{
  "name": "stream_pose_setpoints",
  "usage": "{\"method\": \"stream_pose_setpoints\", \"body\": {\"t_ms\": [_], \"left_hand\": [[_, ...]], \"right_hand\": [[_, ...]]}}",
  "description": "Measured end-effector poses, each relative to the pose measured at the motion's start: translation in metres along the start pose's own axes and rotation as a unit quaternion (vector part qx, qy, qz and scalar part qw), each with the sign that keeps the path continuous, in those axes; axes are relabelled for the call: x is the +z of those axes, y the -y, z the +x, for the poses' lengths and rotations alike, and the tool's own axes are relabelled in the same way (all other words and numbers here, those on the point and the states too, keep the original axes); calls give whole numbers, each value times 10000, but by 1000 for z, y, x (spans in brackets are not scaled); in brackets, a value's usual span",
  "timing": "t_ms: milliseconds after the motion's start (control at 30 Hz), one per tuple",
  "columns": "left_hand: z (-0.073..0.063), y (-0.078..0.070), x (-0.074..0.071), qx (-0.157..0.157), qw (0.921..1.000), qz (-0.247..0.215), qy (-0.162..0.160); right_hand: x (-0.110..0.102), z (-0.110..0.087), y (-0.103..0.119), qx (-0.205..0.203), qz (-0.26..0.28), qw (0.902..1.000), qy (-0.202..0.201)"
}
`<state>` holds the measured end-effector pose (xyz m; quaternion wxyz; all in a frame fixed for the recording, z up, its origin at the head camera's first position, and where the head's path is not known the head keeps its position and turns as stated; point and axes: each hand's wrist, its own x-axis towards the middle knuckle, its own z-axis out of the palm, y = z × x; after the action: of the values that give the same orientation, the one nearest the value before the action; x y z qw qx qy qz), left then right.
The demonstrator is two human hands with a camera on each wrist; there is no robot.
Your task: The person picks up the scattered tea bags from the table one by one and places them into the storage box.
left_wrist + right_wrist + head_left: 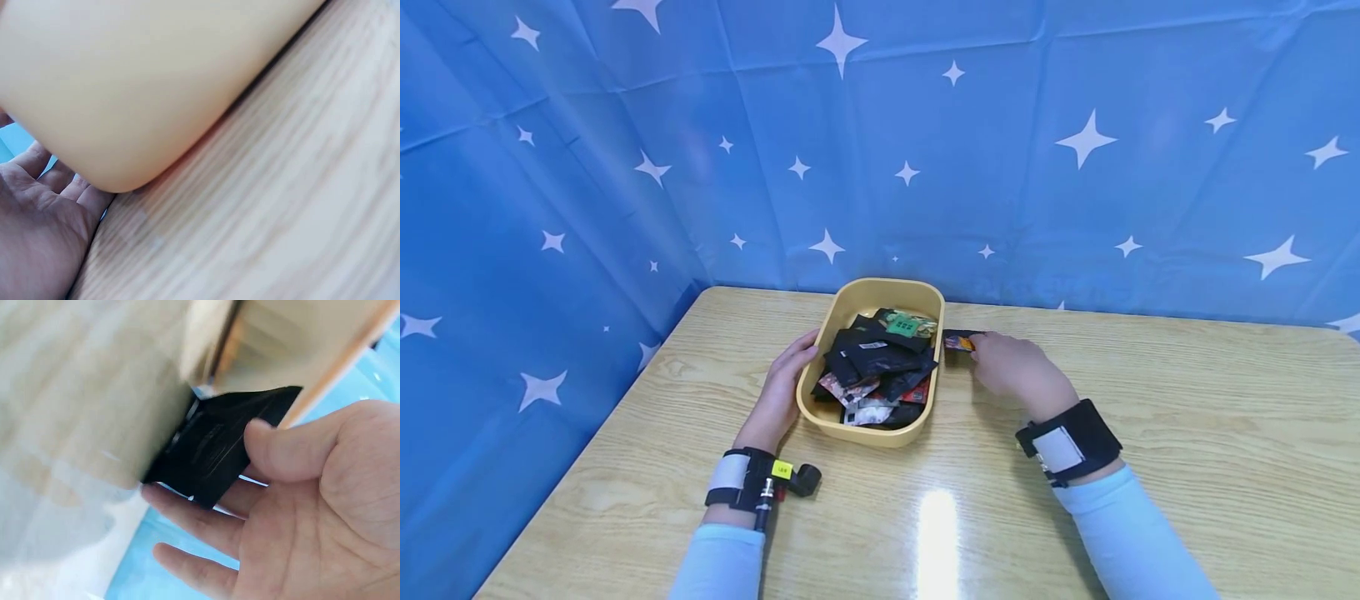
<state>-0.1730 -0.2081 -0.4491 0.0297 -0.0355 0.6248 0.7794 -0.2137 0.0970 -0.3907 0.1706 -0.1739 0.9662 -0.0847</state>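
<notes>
A yellow plastic bin (865, 435) stands on the table, filled with several small packets (880, 358), mostly black, some with green, red or white faces. My left hand (784, 385) rests against the bin's left wall, fingers along its outside; in the left wrist view the fingers lie by the bin's lower corner. Just right of the bin, my right hand (1018, 371) pinches a small black packet (212, 444) between thumb and fingers. The head view shows an orange and purple print on that packet. In the right wrist view its lower edge is close to the tabletop.
The wood-grain table (1210, 433) extends to both sides of the bin. Behind and to the left hangs a blue cloth (985, 167) with white stars. Straps with small devices (752, 479) are worn on both wrists.
</notes>
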Motion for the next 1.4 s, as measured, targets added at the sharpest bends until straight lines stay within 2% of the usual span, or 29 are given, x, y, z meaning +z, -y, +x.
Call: {"method": "stream_pose_setpoints", "body": {"t_ms": [200,467,767,1033,1167,1267,1400], "left_hand": [[1,-1,1,-3,10000,-19,-22],[2,-1,2,0,10000,20,19],[3,-1,0,7,10000,48,67],[2,2,-1,-6,10000,53,40],[1,1,0,35,10000,52,33],[1,1,0,44,10000,42,7],[0,1,0,43,10000,54,-20]], "right_hand": [[-12,-9,-8,-32,102,9997,-199],[-22,-16,-13,35,164,9960,-874],[-26,-18,-1,-26,-98,9805,-1963],[-26,-23,7,-9,-229,9674,-2523],[-24,-22,14,-321,-198,9492,-3125],[-20,-20,25,-830,-205,9270,-3652],[-12,-20,40,-1502,-250,9037,-4002]]}}
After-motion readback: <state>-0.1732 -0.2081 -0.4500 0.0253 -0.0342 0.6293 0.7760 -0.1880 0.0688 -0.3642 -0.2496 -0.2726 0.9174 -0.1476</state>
